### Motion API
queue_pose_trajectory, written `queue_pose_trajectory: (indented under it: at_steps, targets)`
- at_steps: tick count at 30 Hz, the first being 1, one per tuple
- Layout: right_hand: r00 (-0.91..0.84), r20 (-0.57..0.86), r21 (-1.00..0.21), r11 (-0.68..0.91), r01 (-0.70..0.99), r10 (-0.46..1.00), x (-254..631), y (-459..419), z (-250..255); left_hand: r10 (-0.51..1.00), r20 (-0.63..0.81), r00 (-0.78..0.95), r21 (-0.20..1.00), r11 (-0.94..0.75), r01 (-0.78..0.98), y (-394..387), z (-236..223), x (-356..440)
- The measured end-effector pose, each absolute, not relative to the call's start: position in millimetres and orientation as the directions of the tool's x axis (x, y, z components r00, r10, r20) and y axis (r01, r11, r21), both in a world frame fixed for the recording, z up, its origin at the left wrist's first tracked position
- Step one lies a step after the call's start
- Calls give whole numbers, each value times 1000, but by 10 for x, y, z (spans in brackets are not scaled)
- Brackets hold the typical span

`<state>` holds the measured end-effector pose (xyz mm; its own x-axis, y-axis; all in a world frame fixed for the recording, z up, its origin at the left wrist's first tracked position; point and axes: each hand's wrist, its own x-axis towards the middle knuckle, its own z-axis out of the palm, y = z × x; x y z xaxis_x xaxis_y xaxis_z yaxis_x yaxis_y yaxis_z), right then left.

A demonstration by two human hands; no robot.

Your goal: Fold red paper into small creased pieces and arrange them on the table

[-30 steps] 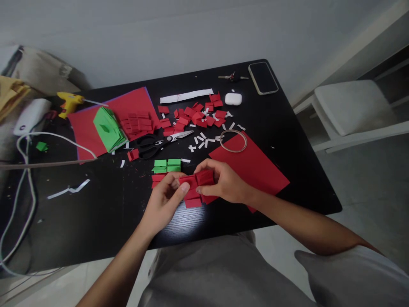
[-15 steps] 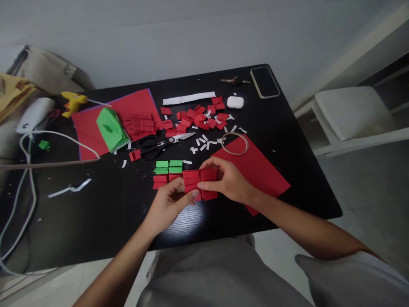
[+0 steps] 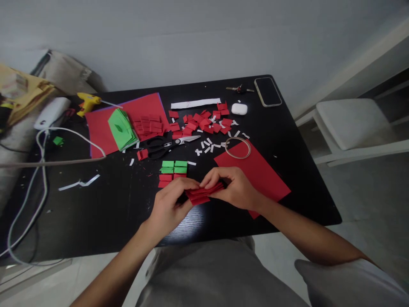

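Between my two hands is a piece made of folded red paper (image 3: 200, 196), tilted so its layered edges show. My left hand (image 3: 171, 202) grips its left end, thumb below and fingers above. My right hand (image 3: 234, 186) pinches the right end, with fingers curled over the top. Just beyond my left hand lies a block of folded green paper pieces (image 3: 174, 166) joined with red ones (image 3: 165, 180); my hand hides part of it. A red paper sheet (image 3: 270, 183) lies under and beside my right forearm, with a thin ring (image 3: 238, 157) on its far corner.
Black-handled scissors (image 3: 159, 148) lie mid-table by loose red folded pieces (image 3: 204, 121) and white paper scraps. A yellow glue gun (image 3: 87, 102), green paper stack (image 3: 123, 132) and white cables (image 3: 44, 179) are on the left. A phone (image 3: 267, 91) and white case (image 3: 239, 109) sit at the far right.
The red paper piece has tipped from showing its broad face to lying nearly edge-on. My left fingers have moved over its top, and the camera view has shifted slightly.
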<state>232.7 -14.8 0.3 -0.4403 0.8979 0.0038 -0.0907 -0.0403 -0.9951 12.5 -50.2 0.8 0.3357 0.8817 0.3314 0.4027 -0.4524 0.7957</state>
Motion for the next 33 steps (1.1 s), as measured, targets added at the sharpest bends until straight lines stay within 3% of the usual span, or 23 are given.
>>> queue_pose_trajectory:
  at_steps: [5, 8, 10, 14, 17, 21, 25, 28, 33]
  targets:
    - [-422, 86, -995, 97, 6, 903, 2326, -210, 61, 912, 245, 330, 792, -384, 474, -541, -5, 152]
    - [-429, 222, -944, 303, 131, 876, 2346, -252, 54, 899, 246, 363, 774, -408, 485, -547, -46, 159]
    - [-478, 358, -824, 512, 243, 802, 2388, -275, 31, 859, 307, 410, 694, -497, 521, -544, -76, 160]
    - [-660, 507, -434, 826, 360, 554, 2536, -331, -93, 719, 433, 543, 368, -692, 621, -562, -159, 194]
    - [-737, 453, -329, 862, 385, 502, 2655, -403, -236, 680, 412, 606, 240, -722, 649, -610, -232, 226]
    - [-744, 399, -334, 840, 427, 536, 2744, -517, -347, 689, 335, 642, 313, -724, 614, -707, -271, 166]
    - [-679, 366, -454, 759, 467, 636, 2715, -626, -316, 677, 261, 689, 418, -722, 551, -845, -269, 5]
    - [-620, 359, -497, 706, 505, 697, 2620, -731, -304, 661, 228, 715, 387, -735, 557, -951, -294, -81]
    - [-609, 302, -405, 677, 615, 734, 2444, -892, -387, 683, 222, 696, 328, -724, 606, -994, -341, -53]
